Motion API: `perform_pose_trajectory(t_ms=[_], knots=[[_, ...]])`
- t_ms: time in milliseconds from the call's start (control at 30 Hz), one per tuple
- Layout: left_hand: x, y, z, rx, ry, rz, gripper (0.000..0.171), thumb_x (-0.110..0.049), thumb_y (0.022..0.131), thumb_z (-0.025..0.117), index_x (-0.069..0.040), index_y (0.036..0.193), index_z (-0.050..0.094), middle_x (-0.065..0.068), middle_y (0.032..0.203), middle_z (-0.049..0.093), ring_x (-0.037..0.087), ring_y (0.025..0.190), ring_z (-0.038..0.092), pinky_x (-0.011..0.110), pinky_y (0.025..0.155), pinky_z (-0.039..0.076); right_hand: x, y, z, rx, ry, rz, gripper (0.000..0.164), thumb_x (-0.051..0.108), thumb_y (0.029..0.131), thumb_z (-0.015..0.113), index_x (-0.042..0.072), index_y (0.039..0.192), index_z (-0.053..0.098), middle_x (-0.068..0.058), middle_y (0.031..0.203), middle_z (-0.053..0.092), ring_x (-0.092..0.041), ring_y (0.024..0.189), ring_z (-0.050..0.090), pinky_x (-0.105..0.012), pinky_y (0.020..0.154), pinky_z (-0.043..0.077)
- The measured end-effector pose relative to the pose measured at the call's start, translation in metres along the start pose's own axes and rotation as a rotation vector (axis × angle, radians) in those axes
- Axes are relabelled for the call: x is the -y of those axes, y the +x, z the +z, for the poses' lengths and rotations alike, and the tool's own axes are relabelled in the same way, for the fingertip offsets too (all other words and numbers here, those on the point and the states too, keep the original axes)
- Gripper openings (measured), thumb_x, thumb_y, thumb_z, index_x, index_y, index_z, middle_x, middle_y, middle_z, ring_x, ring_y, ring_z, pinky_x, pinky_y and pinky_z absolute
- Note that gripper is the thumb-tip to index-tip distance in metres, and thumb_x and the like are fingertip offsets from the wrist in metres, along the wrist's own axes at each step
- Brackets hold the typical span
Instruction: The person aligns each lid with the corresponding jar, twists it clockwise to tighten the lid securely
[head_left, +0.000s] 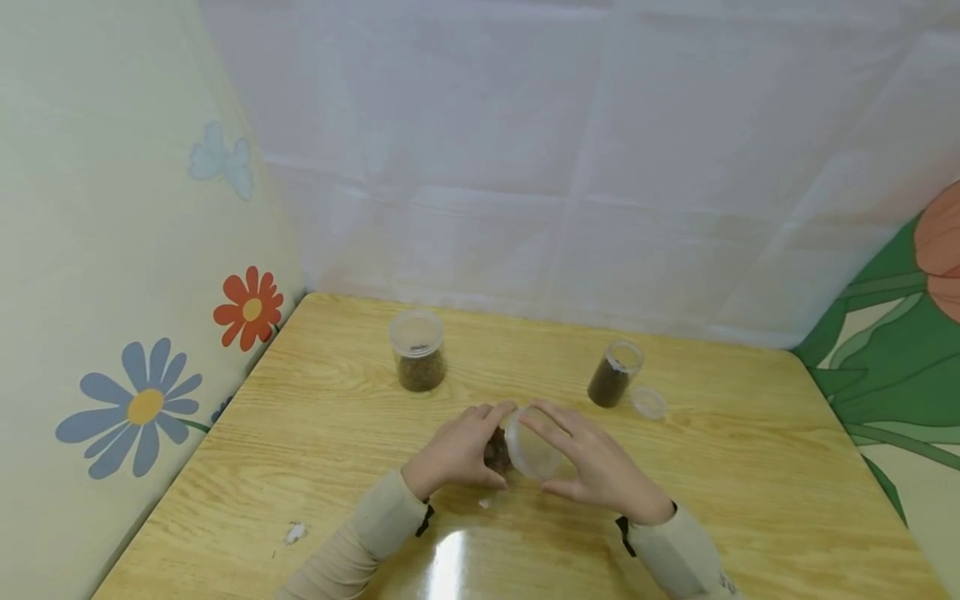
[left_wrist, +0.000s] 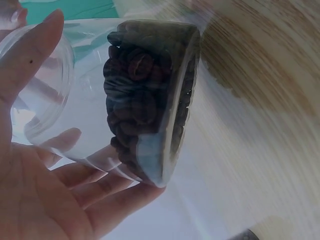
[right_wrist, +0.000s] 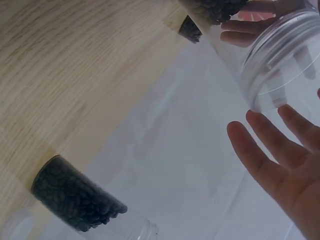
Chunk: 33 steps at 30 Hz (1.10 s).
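Note:
A clear plastic jar (left_wrist: 90,120) part-filled with dark brown beans (left_wrist: 140,100) is tilted on its side between both hands. My left hand (head_left: 459,450) grips the jar's body, thumb on one side and fingers round the other. The beans are gathered toward its base. Over the mouth end, my right hand (head_left: 592,462) holds the round clear lid (head_left: 534,448), its fingers along the upper edge and the thumb at the lower edge. From the right wrist view, the right fingertips (right_wrist: 254,117) are right at the rim.
A clear jar (head_left: 420,371) of brown contents stands back left. Back right is a narrower jar (head_left: 611,382) of dark seeds, a loose clear lid (head_left: 648,402) beside it. A white scrap (head_left: 296,532) lies front left on the wooden table (head_left: 750,467). A white sheet (head_left: 480,167) hangs behind.

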<state>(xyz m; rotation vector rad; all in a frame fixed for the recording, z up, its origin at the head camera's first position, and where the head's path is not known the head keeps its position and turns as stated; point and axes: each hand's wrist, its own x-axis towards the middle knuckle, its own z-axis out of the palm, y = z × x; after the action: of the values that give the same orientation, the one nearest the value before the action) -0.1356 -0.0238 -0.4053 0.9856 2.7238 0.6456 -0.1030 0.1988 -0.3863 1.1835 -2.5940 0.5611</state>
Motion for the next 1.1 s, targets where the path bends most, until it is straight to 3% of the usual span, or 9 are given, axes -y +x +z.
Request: perform_pose_trajectory(t_ms=[200, 467, 633, 800, 1100], knots=[[0.005, 0.0, 0.0, -0.02, -0.084, -0.003, 0.101, -0.036, 0.058, 0.086, -0.011, 0.139, 0.031, 0.01, 0.124, 0.051, 0.023, 0.108, 0.051, 0.04, 0.086, 0.046, -0.001, -0.007, 0.001, -0.009, -0.002, 0.034, 0.103, 0.03, 0.057, 0.086, 0.009, 0.141, 0.031, -0.016, 0.142, 0.032, -0.034, 0.119, 0.043, -0.047, 0.086, 0.045], [0.014, 0.004, 0.005, -0.056, -0.204, 0.031, 0.098, -0.032, 0.057, 0.087, -0.009, 0.136, 0.033, 0.008, 0.123, 0.053, 0.021, 0.109, 0.051, 0.039, 0.092, 0.042, -0.005, -0.019, 0.0, -0.04, -0.033, 0.117, 0.105, 0.027, 0.058, 0.085, -0.001, 0.141, 0.027, -0.022, 0.135, 0.039, -0.037, 0.117, 0.044, -0.048, 0.089, 0.043], [0.013, 0.003, 0.006, -0.069, -0.268, 0.034, 0.099, -0.03, 0.058, 0.087, -0.006, 0.136, 0.031, 0.009, 0.126, 0.049, 0.023, 0.114, 0.048, 0.04, 0.095, 0.039, -0.007, -0.027, -0.002, -0.04, -0.042, 0.145, 0.086, 0.021, 0.06, 0.084, -0.002, 0.132, 0.043, -0.019, 0.132, 0.043, -0.035, 0.115, 0.046, -0.047, 0.086, 0.044], [0.015, 0.004, 0.009, -0.086, -0.329, 0.025, 0.098, -0.026, 0.059, 0.086, -0.007, 0.136, 0.03, 0.008, 0.127, 0.047, 0.022, 0.115, 0.046, 0.04, 0.095, 0.039, -0.009, -0.035, -0.002, -0.094, -0.053, 0.169, 0.061, 0.013, 0.062, 0.083, 0.0, 0.116, 0.058, -0.015, 0.115, 0.058, -0.03, 0.101, 0.056, -0.042, 0.078, 0.05], [0.014, 0.006, 0.013, -0.178, -0.493, -0.021, 0.098, -0.022, 0.059, 0.086, -0.011, 0.136, 0.028, 0.005, 0.127, 0.046, 0.023, 0.116, 0.045, 0.043, 0.097, 0.036, -0.009, -0.049, -0.001, -0.15, 0.03, 0.243, 0.04, 0.006, 0.066, 0.079, 0.0, 0.103, 0.064, -0.012, 0.098, 0.066, -0.025, 0.086, 0.063, -0.037, 0.07, 0.053]])
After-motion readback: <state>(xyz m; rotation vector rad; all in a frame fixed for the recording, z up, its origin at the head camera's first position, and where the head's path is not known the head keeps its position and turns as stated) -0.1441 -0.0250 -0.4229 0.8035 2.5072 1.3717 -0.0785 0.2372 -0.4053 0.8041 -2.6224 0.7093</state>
